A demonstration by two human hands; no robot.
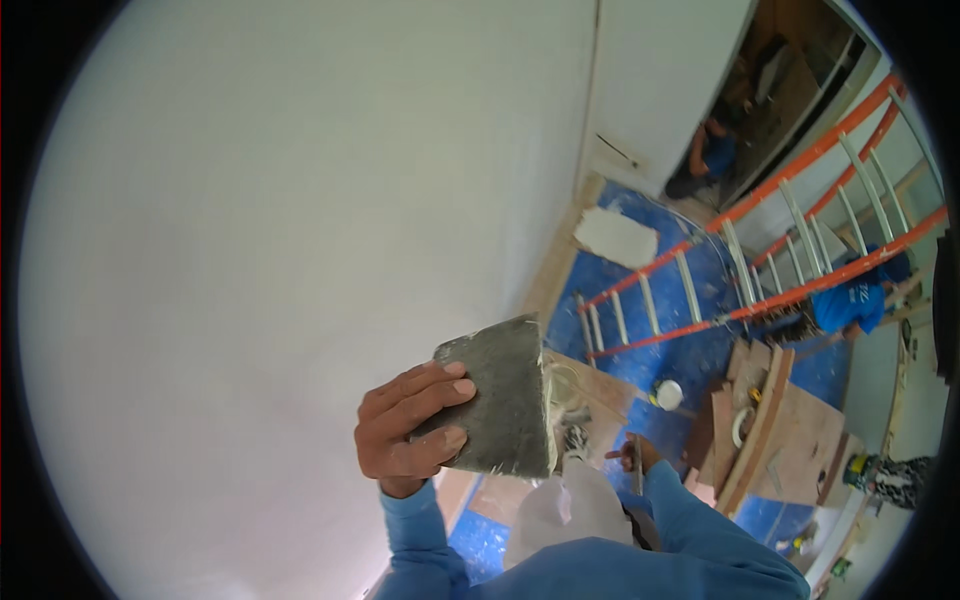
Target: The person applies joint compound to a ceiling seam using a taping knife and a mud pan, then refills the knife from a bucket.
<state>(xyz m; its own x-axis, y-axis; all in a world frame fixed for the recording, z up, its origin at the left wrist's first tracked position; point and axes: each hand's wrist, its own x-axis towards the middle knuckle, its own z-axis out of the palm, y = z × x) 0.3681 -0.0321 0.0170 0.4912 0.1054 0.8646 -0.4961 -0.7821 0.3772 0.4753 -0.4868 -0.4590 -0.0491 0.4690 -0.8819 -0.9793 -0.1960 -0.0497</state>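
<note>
My left hand (pixel 408 422) grips a dark grey flat plate (pixel 495 400) by its left side, with fingers and thumb lying over its face. White putty-like smears line the plate's edges, thickest along the right one. Behind it on the left spreads a broad pale wall (pixel 290 200). Lower and to the right, my right hand (pixel 636 454) is closed around a thin, straight tool (pixel 638 478), while one finger points out to the left. Its kind is too small to make out. A pale round tub (pixel 563 386) shows partly behind the plate, near my feet.
An orange ladder (pixel 730 318) stretches across the right side. Blue sheeting (pixel 690 370) covers the floor, with a white bucket (pixel 667 394) and a pale board (pixel 616 236) on it. Wooden pieces (pixel 765 430) stand at right. Two other people (pixel 718 150) (pixel 845 305) are farther off.
</note>
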